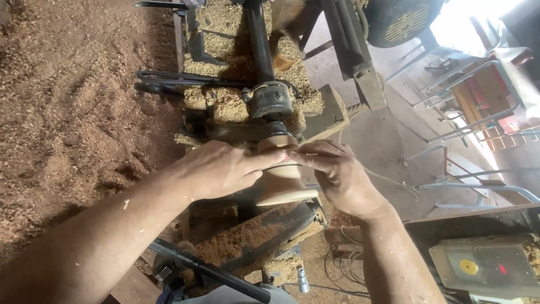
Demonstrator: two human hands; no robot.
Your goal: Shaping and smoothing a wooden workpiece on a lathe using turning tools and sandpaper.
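- Nearest, below both grips: one dark metal bar (208,269) crossing the lathe's near end, and the slanted lathe bed (264,236) caked in sawdust.
- One left hand (222,169), its grip flat, fingers (264,161) extended together, pressed against the left flank of the wooden workpiece (284,183).
- One right hand (337,174), its grip curled, fingertips (298,157) pinched together against the workpiece's upper right; whether they hold something small I cannot tell.
- The single workpiece lies between the two grips, touching both; its long axis runs away from the person, the flared base nearer, the narrow end farther. Both hands are about equally near.
- Beyond the grips: one dark spindle housing (271,101) in line with that axis.
- Farthest right: one motor (402,19).
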